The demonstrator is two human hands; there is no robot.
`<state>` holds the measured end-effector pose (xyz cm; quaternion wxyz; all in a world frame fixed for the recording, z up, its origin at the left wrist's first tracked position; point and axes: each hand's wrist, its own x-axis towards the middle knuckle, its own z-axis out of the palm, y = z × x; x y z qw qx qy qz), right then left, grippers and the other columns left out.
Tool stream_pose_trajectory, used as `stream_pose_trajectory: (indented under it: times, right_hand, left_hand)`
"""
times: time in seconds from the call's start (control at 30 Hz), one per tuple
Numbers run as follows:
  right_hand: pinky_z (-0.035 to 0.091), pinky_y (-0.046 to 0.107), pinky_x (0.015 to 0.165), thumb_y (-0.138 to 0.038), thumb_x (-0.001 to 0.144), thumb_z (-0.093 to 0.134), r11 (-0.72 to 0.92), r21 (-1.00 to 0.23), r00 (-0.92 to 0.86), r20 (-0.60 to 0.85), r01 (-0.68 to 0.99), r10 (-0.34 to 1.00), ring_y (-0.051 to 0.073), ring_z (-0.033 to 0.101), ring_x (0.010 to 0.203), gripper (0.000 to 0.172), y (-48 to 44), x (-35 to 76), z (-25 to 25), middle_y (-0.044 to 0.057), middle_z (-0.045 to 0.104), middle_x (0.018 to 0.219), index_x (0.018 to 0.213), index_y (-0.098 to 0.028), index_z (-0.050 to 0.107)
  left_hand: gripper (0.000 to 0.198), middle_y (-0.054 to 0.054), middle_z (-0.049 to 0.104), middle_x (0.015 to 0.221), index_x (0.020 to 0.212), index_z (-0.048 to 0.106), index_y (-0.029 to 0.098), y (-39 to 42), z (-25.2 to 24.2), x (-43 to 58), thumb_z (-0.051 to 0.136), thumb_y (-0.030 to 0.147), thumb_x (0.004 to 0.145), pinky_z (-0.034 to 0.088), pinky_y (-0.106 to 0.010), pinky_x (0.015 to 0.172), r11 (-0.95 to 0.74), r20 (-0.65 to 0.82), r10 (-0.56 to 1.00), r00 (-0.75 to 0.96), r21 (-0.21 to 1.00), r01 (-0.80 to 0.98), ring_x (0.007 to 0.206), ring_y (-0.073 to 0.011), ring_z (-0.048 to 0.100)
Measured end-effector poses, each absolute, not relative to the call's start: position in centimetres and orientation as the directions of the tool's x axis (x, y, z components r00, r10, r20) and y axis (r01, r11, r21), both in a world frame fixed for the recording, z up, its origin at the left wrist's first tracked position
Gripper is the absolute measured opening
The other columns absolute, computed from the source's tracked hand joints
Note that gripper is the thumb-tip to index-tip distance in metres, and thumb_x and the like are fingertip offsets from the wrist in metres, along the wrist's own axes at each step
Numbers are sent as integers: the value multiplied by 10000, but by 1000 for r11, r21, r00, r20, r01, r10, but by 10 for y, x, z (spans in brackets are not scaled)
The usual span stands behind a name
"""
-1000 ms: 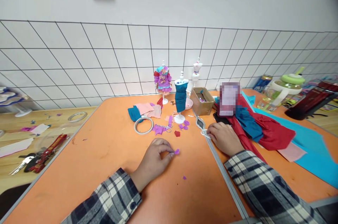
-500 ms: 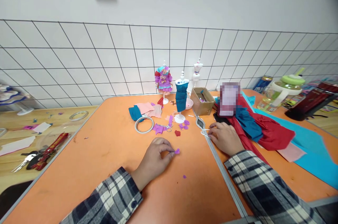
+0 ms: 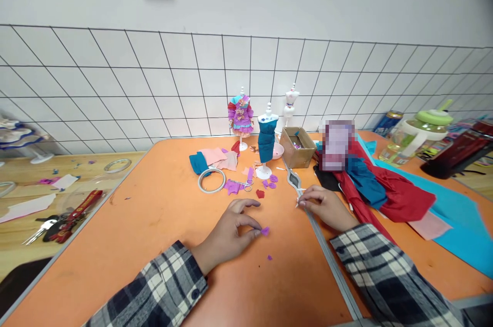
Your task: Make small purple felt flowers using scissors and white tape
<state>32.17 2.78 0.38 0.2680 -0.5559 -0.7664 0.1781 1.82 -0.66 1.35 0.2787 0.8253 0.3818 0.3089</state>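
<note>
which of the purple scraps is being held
The purple scrap pinched at the left hand's fingertips; the other purple scraps lie on the orange table, untouched.

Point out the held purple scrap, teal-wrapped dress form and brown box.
Purple scrap (image 3: 265, 231), head view: flared end.
Teal-wrapped dress form (image 3: 266, 141), head view: middle of its fabric.
Brown box (image 3: 302, 159), head view: front wall.
</note>
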Motion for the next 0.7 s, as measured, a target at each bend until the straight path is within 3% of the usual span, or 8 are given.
stream_pose_trajectory:
  times: [0.17, 0.33, 0.5, 0.6, 0.7]
  right_hand:
    - [434, 300, 715, -300, 857, 500, 256, -334, -150, 312, 907, 938, 200, 600, 846, 198, 24, 324, 10, 57, 650, 878, 812, -203, 667]
    - [419, 282, 693, -275, 881, 465, 313, -319, -195, 352, 894, 915, 186, 592, 851, 169, 19, 326, 17, 44, 626, 899, 831, -202, 609]
    - [405, 278, 651, -246, 881, 455, 357, -219, -231, 450, 908, 863, 182, 590, 831, 188, 6, 325, 25, 51, 628, 930, 848, -205, 635]
    - [416, 283, 670, -274, 889, 460, 397, -315, -230, 455, 862, 860, 186, 591, 834, 195, -1, 325, 26, 55, 631, 937, 863, -215, 643]
    - [430, 294, 655, -351, 887, 479, 398, -599, -214, 356, 695, 910, 185, 570, 739, 220, -5, 319, 25, 52, 607, 809, 797, -201, 613]
  left_hand:
    - [146, -57, 626, 1119, 854, 735, 262, -10, 14, 18, 627, 179, 802, 408, -415, 962, -647, 309, 721, 620, 620, 444, 1066, -224, 525]
    - [148, -59, 640, 1068, 843, 728, 244, -10, 16, 19, 614, 162, 798, 418, -400, 941, -669, 316, 706, 634, 590, 451, 1030, -219, 533]
    - [175, -57, 650, 1029, 863, 736, 250, -10, 18, 19, 603, 153, 803, 418, -402, 943, -674, 310, 698, 646, 590, 446, 1009, -215, 541]
    - [171, -64, 652, 1063, 865, 745, 261, -11, 19, 19, 615, 168, 805, 409, -424, 967, -653, 293, 704, 647, 626, 426, 1040, -223, 544]
    - [87, -72, 564, 1299, 800, 756, 256, -14, 25, 20, 674, 231, 787, 362, -464, 1036, -567, 259, 735, 627, 741, 359, 1214, -261, 473]
